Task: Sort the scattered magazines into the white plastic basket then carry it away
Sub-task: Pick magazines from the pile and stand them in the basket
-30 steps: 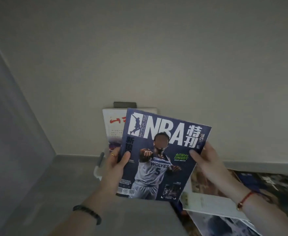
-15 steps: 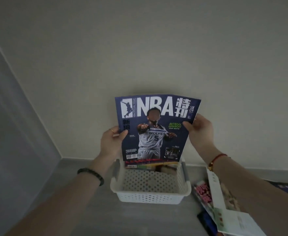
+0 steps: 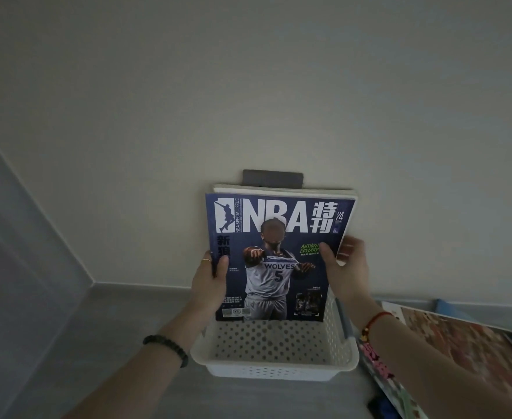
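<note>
A dark blue NBA magazine (image 3: 278,234) stands upright with its bottom edge inside the white plastic basket (image 3: 274,368) on the floor. My left hand (image 3: 210,282) grips its left edge and my right hand (image 3: 344,267) grips its right edge. Behind it other magazines (image 3: 282,189) lean upright against the wall, only their pale top edges showing. The basket's perforated near part is bare.
Loose magazines (image 3: 460,334) lie scattered on the grey floor right of the basket, partly under my right forearm. A grey wall plate (image 3: 272,177) sits on the cream wall behind the basket. A grey panel (image 3: 21,237) closes the left side, forming a corner.
The NBA magazine has come down from above the basket and now stands in it against the leaning stack. Both hands still hold its edges. The view has tilted slightly.
</note>
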Demonstrator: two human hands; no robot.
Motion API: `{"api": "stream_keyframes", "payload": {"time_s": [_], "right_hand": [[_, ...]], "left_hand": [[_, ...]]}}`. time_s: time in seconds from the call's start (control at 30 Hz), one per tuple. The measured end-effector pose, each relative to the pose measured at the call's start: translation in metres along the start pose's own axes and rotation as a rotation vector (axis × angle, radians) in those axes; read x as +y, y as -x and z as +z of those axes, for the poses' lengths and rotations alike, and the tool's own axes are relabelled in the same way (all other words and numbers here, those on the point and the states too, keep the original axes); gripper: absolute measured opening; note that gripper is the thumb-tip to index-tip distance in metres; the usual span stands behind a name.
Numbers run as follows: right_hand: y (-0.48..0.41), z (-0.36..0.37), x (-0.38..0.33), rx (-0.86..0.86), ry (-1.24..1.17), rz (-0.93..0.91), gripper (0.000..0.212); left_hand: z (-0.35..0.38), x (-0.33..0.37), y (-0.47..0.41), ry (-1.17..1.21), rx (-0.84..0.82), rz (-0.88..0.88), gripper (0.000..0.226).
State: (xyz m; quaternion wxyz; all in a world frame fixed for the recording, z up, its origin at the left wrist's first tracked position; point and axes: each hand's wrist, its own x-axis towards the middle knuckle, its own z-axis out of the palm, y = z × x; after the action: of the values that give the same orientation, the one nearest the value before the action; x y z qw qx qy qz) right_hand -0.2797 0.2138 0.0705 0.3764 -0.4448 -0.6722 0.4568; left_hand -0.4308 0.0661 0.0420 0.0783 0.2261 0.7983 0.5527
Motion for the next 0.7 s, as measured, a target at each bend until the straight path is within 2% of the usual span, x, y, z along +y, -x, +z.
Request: {"api": "stream_keyframes", "payload": {"time_s": [0.1,0.3,0.4,0.5,0.6,0.7], "right_hand": [[0.000,0.002,0.001,-0.087,-0.001,-0.047,0.018],[-0.006,-0.007,-0.010,-0.009,0.004,-0.260,0.014],[-0.009,-0.007,-0.009,-0.094,0.080,-0.185,0.014],[-0.010,-0.011,-0.006,-0.181,0.201,-0.098,0.025],[-0.013,-0.021,-0.010,-0.274,0.284,-0.084,0.029],[-0.015,-0.041,-0.017,-0.291,0.328,-0.065,0.032]], "left_hand": [[0.007,0.010,0.002,0.058,0.006,0.015,0.027],[0.003,0.025,-0.007,0.218,0.007,0.083,0.028],[0.002,0.023,-0.004,0.141,-0.062,-0.004,0.034],[0.001,0.022,-0.003,0.060,-0.122,-0.051,0.038],[-0.003,0.023,-0.003,0.065,-0.075,-0.134,0.039],[-0.012,0.022,0.006,0.118,0.010,-0.167,0.040]]}}
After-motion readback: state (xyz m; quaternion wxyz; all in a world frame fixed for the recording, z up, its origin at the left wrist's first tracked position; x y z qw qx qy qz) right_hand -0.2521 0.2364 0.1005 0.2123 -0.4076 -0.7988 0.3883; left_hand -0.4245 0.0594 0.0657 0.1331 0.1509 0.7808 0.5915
